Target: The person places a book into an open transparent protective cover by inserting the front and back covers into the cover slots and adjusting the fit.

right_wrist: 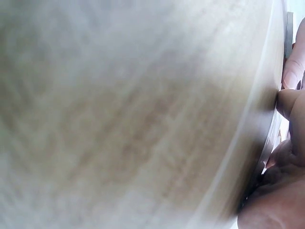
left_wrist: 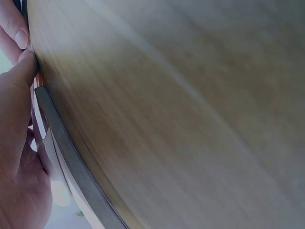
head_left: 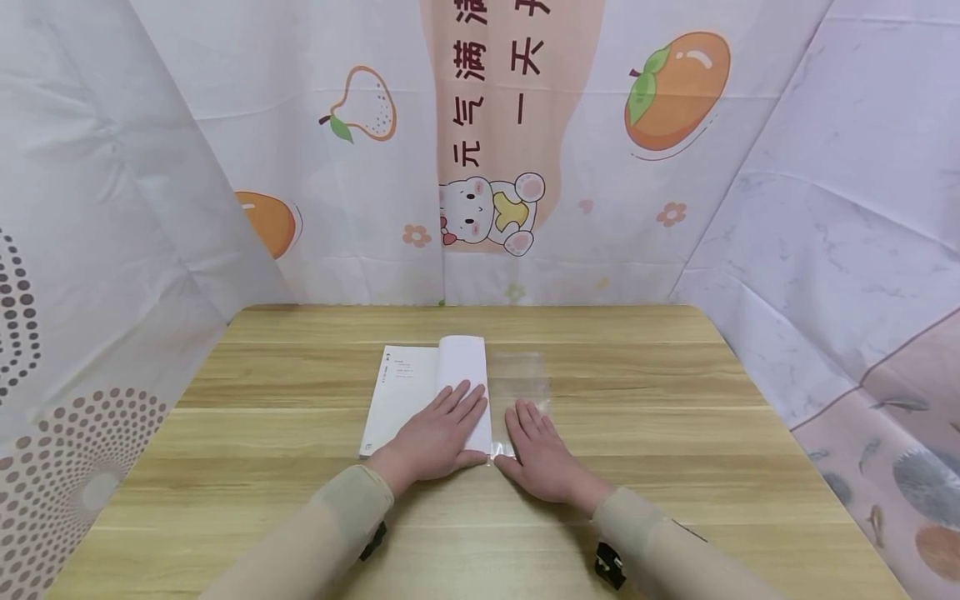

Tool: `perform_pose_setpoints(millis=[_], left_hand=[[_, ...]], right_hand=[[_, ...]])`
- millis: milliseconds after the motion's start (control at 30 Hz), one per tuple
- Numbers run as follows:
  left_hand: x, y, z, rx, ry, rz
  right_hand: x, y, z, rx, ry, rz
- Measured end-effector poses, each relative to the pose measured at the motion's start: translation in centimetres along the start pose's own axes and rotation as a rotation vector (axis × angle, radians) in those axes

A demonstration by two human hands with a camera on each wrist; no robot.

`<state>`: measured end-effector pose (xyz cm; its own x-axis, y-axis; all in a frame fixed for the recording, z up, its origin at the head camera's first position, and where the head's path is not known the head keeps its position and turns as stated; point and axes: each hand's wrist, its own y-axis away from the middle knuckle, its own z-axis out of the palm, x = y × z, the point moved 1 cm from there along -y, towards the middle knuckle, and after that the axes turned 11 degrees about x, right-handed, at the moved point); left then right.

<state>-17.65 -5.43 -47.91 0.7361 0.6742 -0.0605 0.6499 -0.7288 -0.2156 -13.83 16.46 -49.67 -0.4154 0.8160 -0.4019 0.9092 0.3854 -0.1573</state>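
Note:
An open book (head_left: 401,392) lies on the wooden table, with small print along its left page. A white leaf (head_left: 461,358) is folded over at its right side. My left hand (head_left: 437,435) lies flat on that leaf, fingers straight, thumb along the near edge. Just right of the book spreads a clear plastic sheet (head_left: 520,375). Across its near part rests my right hand (head_left: 542,462), fingers extended, thumb pointing toward the left thumb. The left wrist view shows the book's thick edge (left_wrist: 78,160) beside the left hand; part of the right hand (right_wrist: 281,186) fills the right wrist view's edge.
The wooden table (head_left: 660,400) runs out around the book on all sides. Behind it hangs a printed curtain (head_left: 360,183), with more cloth at left and right. A dark wrist device (head_left: 609,565) sits under the right sleeve.

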Motion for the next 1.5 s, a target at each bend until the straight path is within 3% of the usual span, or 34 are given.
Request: perform_pose_setpoints(millis=[267,500,667,967,1233,1500], left_hand=[[-0.3,0.2,0.1,-0.046,0.053,0.004],[-0.3,0.2,0.4,-0.067,0.108,-0.046],[-0.5,-0.2,-0.1,-0.101,0.121,-0.063],[-1.6,-0.7,-1.3,-0.083,0.188,-0.085],[-2.2,-1.0,-0.9,-0.124,0.237,-0.152],[-2.4,-1.2,-1.3,-0.175,0.244,-0.172]], right_hand=[[0.3,-0.1,0.5,-0.006,0.0,0.006],[0.6,-0.2,0.8,-0.001,0.021,0.011],[0.7,-0.2,0.9,0.013,0.017,0.006],[0.6,-0.2,0.9,0.005,0.013,0.023],[0.3,-0.2,0.8,0.004,-0.016,0.031],[0.4,-0.5,1.1,0.011,0.006,0.025]])
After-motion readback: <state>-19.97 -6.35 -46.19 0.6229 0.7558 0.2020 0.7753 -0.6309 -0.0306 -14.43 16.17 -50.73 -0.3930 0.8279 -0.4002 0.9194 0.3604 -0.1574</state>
